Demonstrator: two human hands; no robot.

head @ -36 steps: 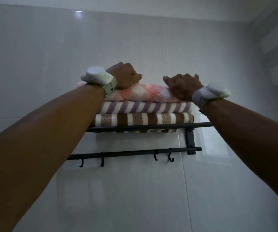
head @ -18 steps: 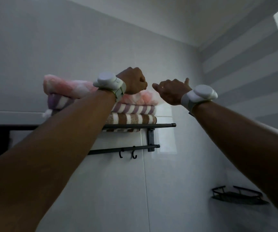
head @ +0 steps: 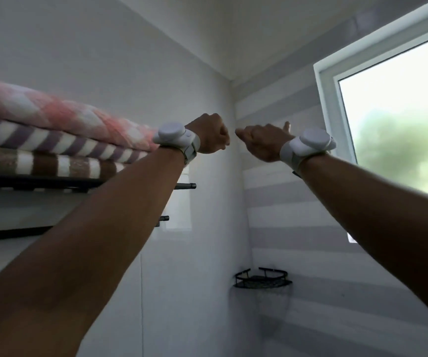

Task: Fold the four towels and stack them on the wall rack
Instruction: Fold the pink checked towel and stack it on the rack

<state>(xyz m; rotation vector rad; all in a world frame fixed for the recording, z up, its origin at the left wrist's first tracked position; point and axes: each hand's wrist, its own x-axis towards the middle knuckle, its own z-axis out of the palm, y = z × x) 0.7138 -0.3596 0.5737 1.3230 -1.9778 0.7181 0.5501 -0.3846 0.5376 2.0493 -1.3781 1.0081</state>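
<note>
Three folded towels lie stacked on the black wall rack at the left. A pink checked towel is on top, a purple striped towel under it, and a brown striped towel at the bottom. My left hand is curled into a fist just right of the stack, apart from it, holding nothing. My right hand hangs in the air further right with curled fingers, also holding nothing. Both wrists wear white bands.
A lower black bar runs under the rack. A black wire corner basket hangs low in the room corner. A bright window fills the right wall. The tiled walls are otherwise bare.
Both hands have come off the pink checked towel and now hover in the air right of the stack. My view has swung right, bringing the window and corner basket into sight.
</note>
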